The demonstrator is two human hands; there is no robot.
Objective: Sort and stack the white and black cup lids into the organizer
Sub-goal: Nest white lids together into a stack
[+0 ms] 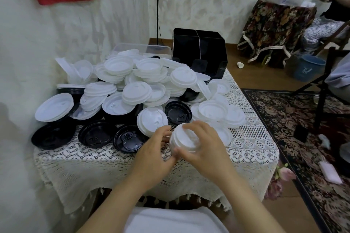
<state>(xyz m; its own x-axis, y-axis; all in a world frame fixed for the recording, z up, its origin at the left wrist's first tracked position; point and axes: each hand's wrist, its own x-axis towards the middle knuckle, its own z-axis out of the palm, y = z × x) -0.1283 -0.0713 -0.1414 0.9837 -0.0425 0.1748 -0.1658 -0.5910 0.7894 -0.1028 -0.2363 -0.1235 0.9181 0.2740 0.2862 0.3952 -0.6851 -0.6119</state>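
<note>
The left hand [154,150] and right hand [205,147] both curl round a short stack of white plastic lids [184,139] (blurred), black box organizer [198,49] at twelve o'clock.

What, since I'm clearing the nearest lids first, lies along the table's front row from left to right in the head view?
First black lid → second black lid → third black lid → leaning white lid → stack of white lids, gripped between the left hand and right hand.
</note>
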